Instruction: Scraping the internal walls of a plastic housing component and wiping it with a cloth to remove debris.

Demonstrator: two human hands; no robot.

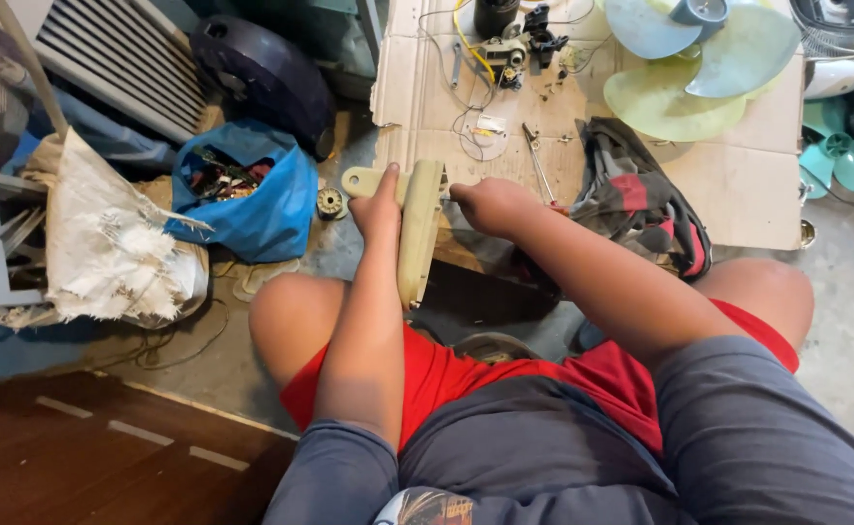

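At far left a torn white sack (111, 243), then a blue bag (269, 199) of small parts. My left hand (378, 206) grips a beige plastic fan housing (419, 228), upright between my knees. My right hand (490, 204) is closed against its right edge. Beyond lie cardboard (738, 185) and green fan blades (699, 58).

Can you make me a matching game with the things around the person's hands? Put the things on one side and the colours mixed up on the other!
Things:
1. Long plastic fan housing held by both hands
2. Crumpled plastic bag on the floor
3. Round fan blade on the cardboard
4. Dome-shaped fan base behind the bag

Colours:
A. dark navy
B. pale green
C. cream
D. blue

Pairs: 1-C, 2-D, 3-B, 4-A
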